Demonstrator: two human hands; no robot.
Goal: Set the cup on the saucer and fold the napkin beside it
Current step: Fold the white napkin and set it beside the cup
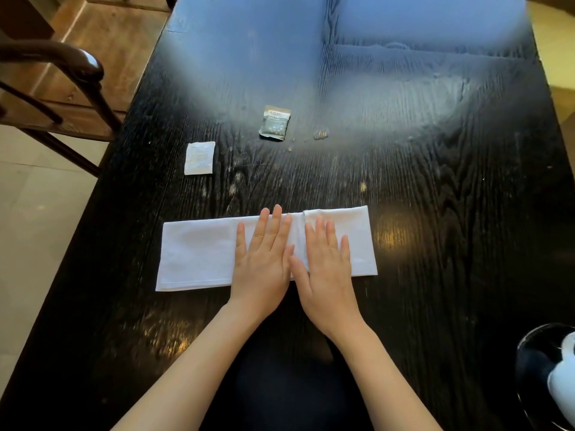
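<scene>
Napkin (199, 253): white cloth, folded strip, long axis left-right on black woodgrain bench (435, 213). Left hand (264, 262) and right hand (326, 269): grip spread flat, pressing it.

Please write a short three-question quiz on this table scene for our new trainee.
1. True or false: both hands lie flat on the napkin.
2. Which packet lies nearer the table's left edge: A, the white packet, or B, the grey packet?
3. Where does the cup appear in the picture?

Key:
1. True: the left hand and the right hand press it side by side.
2. A.
3. At the lower right edge, partly cut off.
</scene>
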